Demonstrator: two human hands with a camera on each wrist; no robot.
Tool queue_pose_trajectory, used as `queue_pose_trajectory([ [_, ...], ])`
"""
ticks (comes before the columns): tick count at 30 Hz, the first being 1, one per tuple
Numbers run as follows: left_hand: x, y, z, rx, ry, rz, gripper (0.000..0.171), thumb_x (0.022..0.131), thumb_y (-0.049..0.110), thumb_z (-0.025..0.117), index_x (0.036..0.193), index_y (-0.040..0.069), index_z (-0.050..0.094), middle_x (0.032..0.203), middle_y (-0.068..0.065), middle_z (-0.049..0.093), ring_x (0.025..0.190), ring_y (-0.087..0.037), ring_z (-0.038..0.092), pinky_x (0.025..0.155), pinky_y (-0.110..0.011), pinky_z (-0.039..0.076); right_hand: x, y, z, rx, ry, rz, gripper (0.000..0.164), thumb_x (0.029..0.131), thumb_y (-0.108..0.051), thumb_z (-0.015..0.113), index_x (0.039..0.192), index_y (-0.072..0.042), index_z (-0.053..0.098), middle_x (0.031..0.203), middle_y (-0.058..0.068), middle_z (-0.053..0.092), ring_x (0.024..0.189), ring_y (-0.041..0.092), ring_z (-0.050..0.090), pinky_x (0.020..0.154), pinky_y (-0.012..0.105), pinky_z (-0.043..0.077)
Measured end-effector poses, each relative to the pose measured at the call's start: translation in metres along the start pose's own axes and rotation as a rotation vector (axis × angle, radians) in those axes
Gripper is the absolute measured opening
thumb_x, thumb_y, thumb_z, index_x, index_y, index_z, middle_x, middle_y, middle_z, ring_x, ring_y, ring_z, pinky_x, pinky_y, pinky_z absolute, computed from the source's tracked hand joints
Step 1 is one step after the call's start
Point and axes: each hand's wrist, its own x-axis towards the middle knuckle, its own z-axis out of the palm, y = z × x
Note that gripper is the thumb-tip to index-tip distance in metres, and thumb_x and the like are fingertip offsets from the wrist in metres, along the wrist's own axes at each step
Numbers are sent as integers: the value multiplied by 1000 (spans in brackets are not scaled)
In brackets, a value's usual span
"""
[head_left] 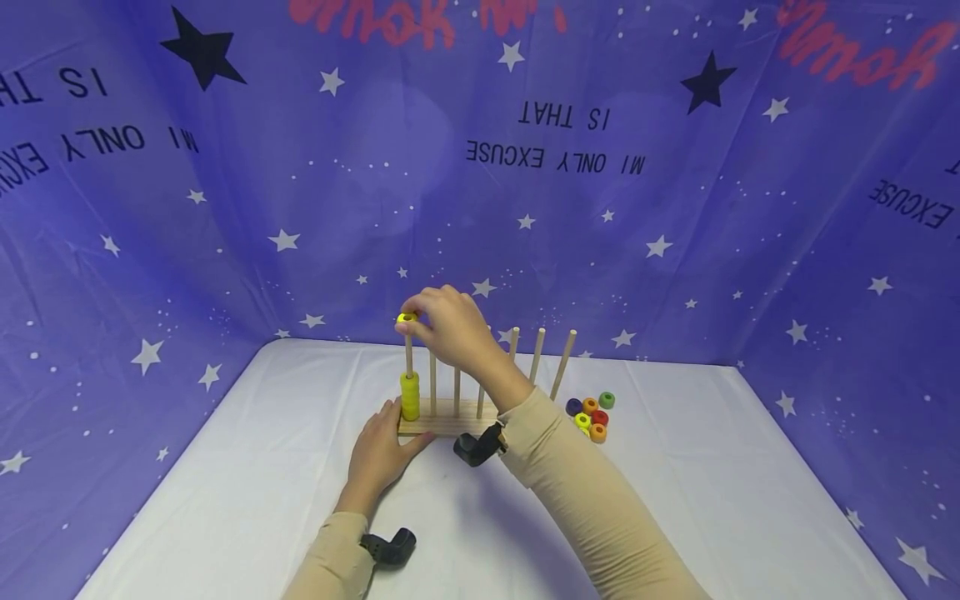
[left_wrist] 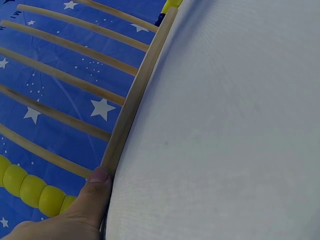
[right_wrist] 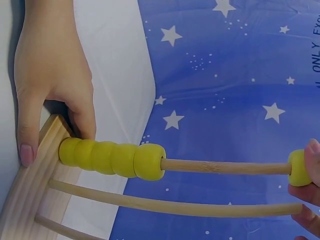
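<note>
In the head view, my right hand (head_left: 453, 329) pinches a yellow bead (head_left: 406, 317) between thumb and fingers. The bead sits around the top of the leftmost wooden peg; the right wrist view shows the peg's tip inside this bead (right_wrist: 298, 170). Lower on that peg, a stack of yellow beads (right_wrist: 112, 157) rests against the wooden base (head_left: 442, 427). My left hand (head_left: 378, 458) grips the base's left end, its thumb along the front edge and its fingers at the far side. In the left wrist view, that thumb (left_wrist: 95, 192) presses the base beside the stack.
Several more upright pegs (head_left: 432, 383) stand in a row along the base. To its right, loose beads lie grouped on the white table (head_left: 675, 500): a green bead (head_left: 607, 403), a red bead (head_left: 601, 420), and orange, yellow and dark blue ones. A starry purple cloth (head_left: 525, 267) hangs behind.
</note>
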Motion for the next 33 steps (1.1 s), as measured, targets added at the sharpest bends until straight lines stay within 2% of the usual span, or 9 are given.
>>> queue_pose_trajectory([
  [7,0,1,1,-1,29,13,92,85,57,71,152,5,36,154,-24,41,143,-45,38,118,-60,30,-1,1,1,7,6,1,32,95,-44,63,113,-20,72,105,-7,71,97,12,59,89,33,48],
  [17,0,1,0,-8,-8,-16,94,85,59,70,154,7,33,157,-22,38,145,-44,34,121,-59,27,-2,0,1,-2,16,-2,31,95,-44,63,112,-20,73,105,-8,71,96,12,59,87,32,48],
  [33,1,0,1,1,-2,-8,94,85,59,69,154,7,34,156,-23,38,144,-45,36,120,-59,29,-1,1,6,-12,4,11,30,95,-44,63,110,-20,74,102,-8,72,94,12,59,84,31,48],
])
